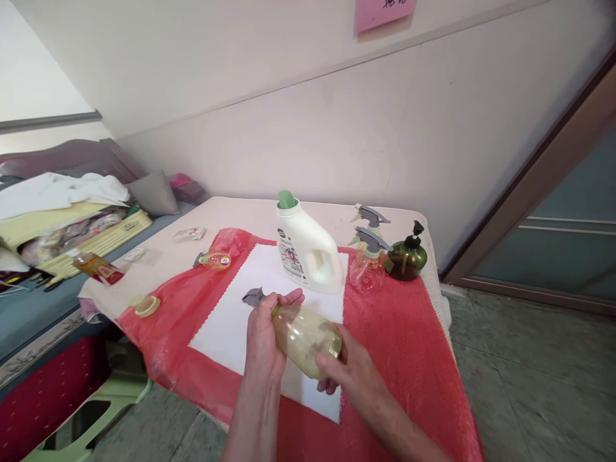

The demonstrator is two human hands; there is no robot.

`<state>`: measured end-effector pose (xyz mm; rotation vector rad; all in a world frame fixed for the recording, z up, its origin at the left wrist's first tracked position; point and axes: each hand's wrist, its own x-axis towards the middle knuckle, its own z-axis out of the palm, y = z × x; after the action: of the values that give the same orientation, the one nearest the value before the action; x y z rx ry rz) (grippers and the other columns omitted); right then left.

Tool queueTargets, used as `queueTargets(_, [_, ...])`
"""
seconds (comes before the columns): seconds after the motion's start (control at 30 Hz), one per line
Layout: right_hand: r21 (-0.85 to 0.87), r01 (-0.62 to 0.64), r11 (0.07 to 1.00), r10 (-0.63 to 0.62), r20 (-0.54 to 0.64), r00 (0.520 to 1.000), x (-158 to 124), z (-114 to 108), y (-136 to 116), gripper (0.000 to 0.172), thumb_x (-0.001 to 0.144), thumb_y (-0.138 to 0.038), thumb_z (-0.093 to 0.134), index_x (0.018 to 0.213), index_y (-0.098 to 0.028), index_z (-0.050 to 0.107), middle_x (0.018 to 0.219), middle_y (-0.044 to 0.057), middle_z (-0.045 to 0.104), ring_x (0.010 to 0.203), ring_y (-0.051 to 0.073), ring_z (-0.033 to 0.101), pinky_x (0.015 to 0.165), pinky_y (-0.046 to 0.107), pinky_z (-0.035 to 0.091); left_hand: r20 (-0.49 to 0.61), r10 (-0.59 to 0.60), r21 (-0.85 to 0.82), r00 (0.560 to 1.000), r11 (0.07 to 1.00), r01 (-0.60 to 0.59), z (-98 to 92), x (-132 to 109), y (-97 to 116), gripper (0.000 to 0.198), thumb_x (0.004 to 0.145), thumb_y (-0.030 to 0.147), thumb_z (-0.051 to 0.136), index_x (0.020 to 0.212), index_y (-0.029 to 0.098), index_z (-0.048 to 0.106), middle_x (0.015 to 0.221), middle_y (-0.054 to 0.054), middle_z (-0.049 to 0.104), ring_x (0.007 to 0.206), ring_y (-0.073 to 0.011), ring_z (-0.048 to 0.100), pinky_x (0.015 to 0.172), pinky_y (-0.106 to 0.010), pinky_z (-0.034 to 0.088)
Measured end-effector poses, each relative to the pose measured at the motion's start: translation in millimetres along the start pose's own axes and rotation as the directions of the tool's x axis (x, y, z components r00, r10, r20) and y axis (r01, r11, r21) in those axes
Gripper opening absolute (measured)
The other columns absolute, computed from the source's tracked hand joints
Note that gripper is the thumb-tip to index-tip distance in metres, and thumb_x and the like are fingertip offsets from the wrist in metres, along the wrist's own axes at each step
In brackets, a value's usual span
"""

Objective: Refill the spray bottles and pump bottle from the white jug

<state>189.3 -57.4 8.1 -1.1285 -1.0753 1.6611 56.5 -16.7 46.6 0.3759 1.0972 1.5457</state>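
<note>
A clear yellowish spray bottle (305,333) lies tilted between my hands, above the white sheet (226,321). My left hand (267,330) is wrapped round its neck end, where a grey trigger head (253,296) pokes out past the fingers. At the other end, my right hand (344,362) grips the base with thumb and fingers. The bottle looks see-through; whether any liquid is inside I cannot tell. Just beyond stands a large white jug (308,250) with a handle, a green piece (286,199) sitting in its mouth.
Right of the jug are clear spray bottles (366,273) with grey triggers and a dark green pump bottle (407,260). Leftward on the red plastic cover (399,359) lie a small bottle (215,260) and a round lid (145,305). A brown bottle (97,267) rests by the table's left edge.
</note>
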Motion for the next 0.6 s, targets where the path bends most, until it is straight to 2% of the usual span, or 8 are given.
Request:
queueTargets(0.1, [0.209,-0.150,0.966,0.132,0.098,0.986,0,0,5,0.066,0.073,-0.075,0.050,0.102,-0.015,0.055,0.056,-0.003,0.058,0.035,0.009,0.050,0.036,0.021,0.032,0.007,0.001,0.017,1.000,1.000,-0.002,1.7,-2,-1,0.024,0.070,0.036,0.068,0.067,0.016,0.057,0.098,-0.016,0.073,0.101,-0.0294,0.067,0.088,-0.039,0.047])
queueTargets(0.2, [0.314,-0.267,0.911,0.220,0.178,0.959,1,0,9,0.066,0.077,-0.076,0.044,0.103,-0.016,0.055,0.067,0.002,0.065,0.036,0.007,0.049,0.037,0.018,0.030,-0.015,-0.002,0.029,1.000,1.000,0.002,1.1,-1,-1,0.023,0.069,0.036,0.068,0.066,0.015,0.057,0.097,-0.016,0.073,0.099,-0.0292,0.067,0.088,-0.039,0.047])
queueTargets(0.27, [0.267,-0.284,0.921,0.230,0.214,0.949,4,-2,9,0.068,0.075,-0.077,0.046,0.105,-0.017,0.056,0.075,0.004,0.067,0.040,0.008,0.053,0.039,0.019,0.033,-0.021,-0.001,0.027,1.000,1.000,0.001,-1.0,1,0,0.024,0.068,0.037,0.069,0.066,0.015,0.057,0.095,-0.016,0.073,0.097,-0.0294,0.068,0.088,-0.040,0.048])
queueTargets(0.33, [0.139,-0.218,0.966,0.190,0.190,0.963,7,-7,7,0.068,0.075,-0.076,0.048,0.109,-0.017,0.056,0.087,0.008,0.069,0.057,0.013,0.063,0.047,0.023,0.042,-0.018,0.011,0.028,1.000,1.000,-0.010,-3.5,2,1,0.026,0.068,0.037,0.070,0.066,0.015,0.057,0.094,-0.015,0.073,0.097,-0.0295,0.068,0.088,-0.041,0.048])
queueTargets(0.4, [-0.050,-0.072,0.996,0.077,0.105,0.992,10,-14,3,0.069,0.075,-0.070,0.055,0.122,-0.019,0.052,0.110,0.012,0.066,0.089,0.021,0.066,0.069,0.032,0.052,-0.033,0.054,0.071,0.998,0.996,-0.051,-5.1,2,2,0.026,0.069,0.038,0.070,0.068,0.015,0.060,0.094,-0.015,0.073,0.098,-0.0298,0.067,0.087,-0.041,0.048])
queueTargets(0.43, [-0.155,0.011,0.988,-0.001,0.063,0.998,10,-17,0,0.073,0.073,-0.065,0.061,0.129,-0.020,0.048,0.122,0.014,0.061,0.106,0.025,0.061,0.083,0.038,0.051,-0.046,0.089,0.123,0.995,0.989,-0.083,-4.9,2,2,0.026,0.070,0.039,0.070,0.071,0.014,0.063,0.095,-0.015,0.073,0.098,-0.0299,0.066,0.088,-0.042,0.048])
queueTargets(0.5, [-0.341,0.136,0.930,-0.130,0.041,0.991,9,-21,-5,0.088,0.066,-0.052,0.074,0.141,-0.021,0.037,0.141,0.014,0.048,0.126,0.028,0.047,0.103,0.046,0.039,-0.059,0.173,0.277,0.983,0.949,-0.150,-2.3,0,0,0.026,0.071,0.038,0.071,0.078,0.013,0.068,0.099,-0.014,0.071,0.101,-0.0295,0.065,0.090,-0.040,0.047])
queueTargets(0.6, [-0.518,0.223,0.826,-0.194,0.109,0.975,4,-20,-7,0.101,0.057,-0.032,0.082,0.145,-0.022,0.033,0.146,0.013,0.044,0.133,0.031,0.039,0.110,0.049,0.031,-0.006,0.219,0.432,0.976,0.881,-0.195,5.3,-7,-4,0.023,0.067,0.033,0.078,0.080,0.014,0.074,0.106,-0.011,0.069,0.103,-0.0274,0.063,0.094,-0.035,0.044])
